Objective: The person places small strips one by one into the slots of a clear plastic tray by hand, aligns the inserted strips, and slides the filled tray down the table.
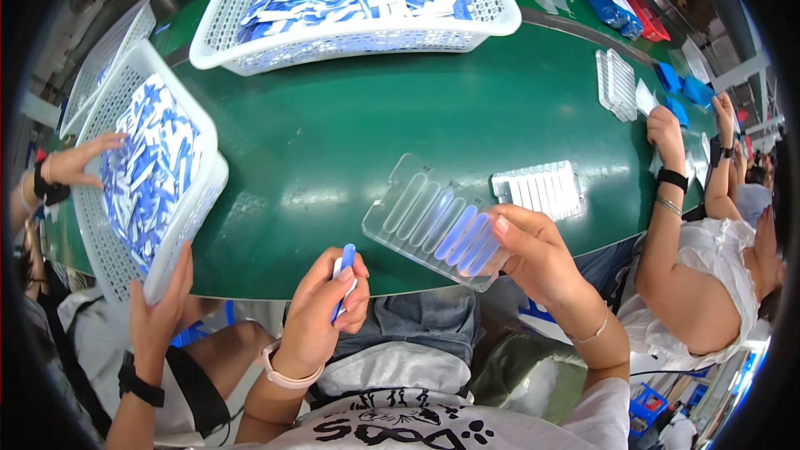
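Note:
My left hand (321, 300) is closed round a few slim blue and white plastic sticks (347, 257), their ends showing above my fingers. In my right hand (537, 254) is a clear plastic tray (398, 173) with a row of long rounded slots, held tilted over the table's near edge. Blue pieces (454, 237) show in several slots towards my fingers, and the slots at the far left end look bare. Behind my right hand, a second clear slotted tray (546, 189) lies flat on the green table (333, 142).
A white basket (358, 36) heaped with blue and white sticks stands at the back. Another full basket (210, 137) is tilted at left, with a co-worker's hands (87, 162) at it. Stacked clear trays (617, 83) lie at right, near another co-worker's hand (665, 132).

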Available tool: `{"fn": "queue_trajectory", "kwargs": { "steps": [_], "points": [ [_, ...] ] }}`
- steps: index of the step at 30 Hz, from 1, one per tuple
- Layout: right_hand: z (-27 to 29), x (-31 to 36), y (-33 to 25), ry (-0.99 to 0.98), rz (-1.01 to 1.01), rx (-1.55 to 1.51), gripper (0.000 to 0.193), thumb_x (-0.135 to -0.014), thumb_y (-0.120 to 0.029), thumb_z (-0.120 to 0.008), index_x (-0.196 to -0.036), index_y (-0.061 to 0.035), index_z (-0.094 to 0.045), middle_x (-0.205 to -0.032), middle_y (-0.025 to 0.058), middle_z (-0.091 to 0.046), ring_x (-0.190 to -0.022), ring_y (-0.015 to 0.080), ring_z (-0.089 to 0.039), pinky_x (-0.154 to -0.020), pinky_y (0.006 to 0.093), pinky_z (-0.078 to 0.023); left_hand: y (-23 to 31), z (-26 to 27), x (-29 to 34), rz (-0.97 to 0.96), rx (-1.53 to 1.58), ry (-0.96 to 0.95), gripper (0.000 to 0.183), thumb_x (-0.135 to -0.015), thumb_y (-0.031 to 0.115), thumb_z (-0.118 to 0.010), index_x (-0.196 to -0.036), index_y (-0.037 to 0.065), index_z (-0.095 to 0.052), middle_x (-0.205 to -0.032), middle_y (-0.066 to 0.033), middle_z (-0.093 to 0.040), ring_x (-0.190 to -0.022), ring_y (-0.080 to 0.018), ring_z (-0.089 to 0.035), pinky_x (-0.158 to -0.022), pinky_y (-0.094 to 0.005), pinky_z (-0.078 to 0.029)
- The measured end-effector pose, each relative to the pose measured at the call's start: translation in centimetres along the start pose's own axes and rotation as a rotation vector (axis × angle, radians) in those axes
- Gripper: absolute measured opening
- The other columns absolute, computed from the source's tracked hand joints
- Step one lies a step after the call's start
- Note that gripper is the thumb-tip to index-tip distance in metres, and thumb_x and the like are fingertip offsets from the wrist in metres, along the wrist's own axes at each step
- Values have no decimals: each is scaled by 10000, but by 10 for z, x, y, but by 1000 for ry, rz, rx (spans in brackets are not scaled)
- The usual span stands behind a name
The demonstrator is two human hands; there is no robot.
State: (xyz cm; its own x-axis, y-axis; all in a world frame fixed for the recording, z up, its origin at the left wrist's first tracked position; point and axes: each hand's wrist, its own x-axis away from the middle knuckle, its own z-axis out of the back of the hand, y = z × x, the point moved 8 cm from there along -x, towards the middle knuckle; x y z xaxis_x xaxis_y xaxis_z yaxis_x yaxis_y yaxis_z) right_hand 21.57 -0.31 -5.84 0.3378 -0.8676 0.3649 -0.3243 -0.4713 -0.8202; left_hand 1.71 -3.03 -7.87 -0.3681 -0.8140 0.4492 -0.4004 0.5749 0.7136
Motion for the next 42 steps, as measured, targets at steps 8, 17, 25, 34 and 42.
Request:
{"fn": "queue_trajectory", "kwargs": {
  "steps": [8, 17, 25, 34, 42],
  "points": [
    [8, -3, -14, 63, -37, 251, 315, -952, -248, -526, -1056, 37, -612, -854, 77, -668, -719, 129, -636, -641, 259, -507, -2, 0, -1, 14, 25, 18, 135, -942, 193, -429, -974, 72, -481, -662, -2, -384, -468, -61, -285, -430, -226, -194],
    [10, -13, -17, 40, -56, 423, 288, -924, -234, -587, -1060, 19, -619, -834, 48, -657, -680, 80, -588, -600, 233, -491, 2, 3, 1, 7, 15, 39, 132, -939, 196, -440, -979, 79, -487, -673, 1, -379, -485, -60, -287, -438, -221, -200],
    [18, 8, -62, 200, 344, 627, 227, -883, -127, -626, -1065, 7, -608, -910, 61, -670, -765, 105, -634, -615, 225, -491, 7, 4, 2, -27, -15, 20, 149, -949, 224, -447, -985, 84, -484, -675, 3, -379, -488, -60, -293, -434, -218, -206],
    [-106, 21, 1, -127, 1261, 1754, 216, -809, -129, -582, -964, 19, -614, -1066, 177, -632, -996, 269, -638, -848, 349, -543, 46, 44, 10, -396, 93, 301, 146, -968, 253, -433, -975, 110, -461, -659, 29, -357, -435, -33, -270, -394, -199, -180],
    [-104, -6, 22, -289, 1125, 1762, 300, -827, -182, -584, -1059, 7, -611, -1223, 169, -572, -1165, 260, -548, -975, 379, -464, 55, 69, 18, -423, 37, 379, 131, -964, 225, -415, -972, 105, -467, -663, 14, -380, -476, -53, -295, -425, -211, -202]
  ]
}}
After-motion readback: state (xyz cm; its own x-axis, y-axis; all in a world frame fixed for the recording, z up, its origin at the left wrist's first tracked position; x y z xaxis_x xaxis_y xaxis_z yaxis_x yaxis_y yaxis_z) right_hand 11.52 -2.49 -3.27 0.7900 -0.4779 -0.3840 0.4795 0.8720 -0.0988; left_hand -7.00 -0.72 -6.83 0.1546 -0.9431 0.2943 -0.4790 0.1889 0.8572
